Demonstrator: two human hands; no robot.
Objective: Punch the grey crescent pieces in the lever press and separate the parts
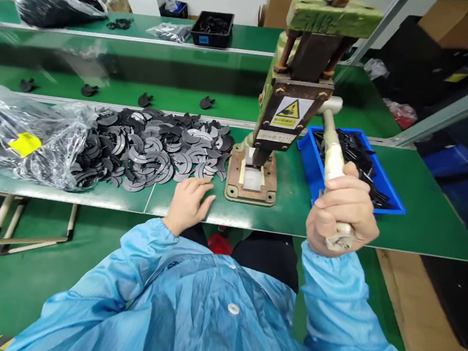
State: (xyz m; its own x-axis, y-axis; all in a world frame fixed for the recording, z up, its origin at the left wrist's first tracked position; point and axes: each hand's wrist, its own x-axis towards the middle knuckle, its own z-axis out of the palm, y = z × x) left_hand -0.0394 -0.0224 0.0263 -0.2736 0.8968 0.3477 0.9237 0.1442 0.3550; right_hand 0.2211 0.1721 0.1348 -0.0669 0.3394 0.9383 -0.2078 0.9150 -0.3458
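My right hand (pixel 343 213) is wrapped round the pale, tape-covered lever handle (pixel 333 147) of a green hand press (pixel 295 101). The press ram is low over a small pale fixture block (pixel 253 179) on the brown base plate (pixel 267 196); whether a part sits under the ram is hidden. My left hand (pixel 191 201) rests at the table's front edge, thumb apart from the fingers, fingertips at the near edge of a pile of dark crescent-shaped plastic parts (pixel 155 158). No part shows in its grasp, though its palm faces down.
A blue bin (pixel 388 187) of black parts stands right of the press. A clear plastic bag (pixel 31 135) lies left of the pile. Several black pieces (pixel 145 99) sit spaced along the strip behind. A black bin (pixel 212 29) and a bagged bundle (pixel 55 0) occupy the back shelf.
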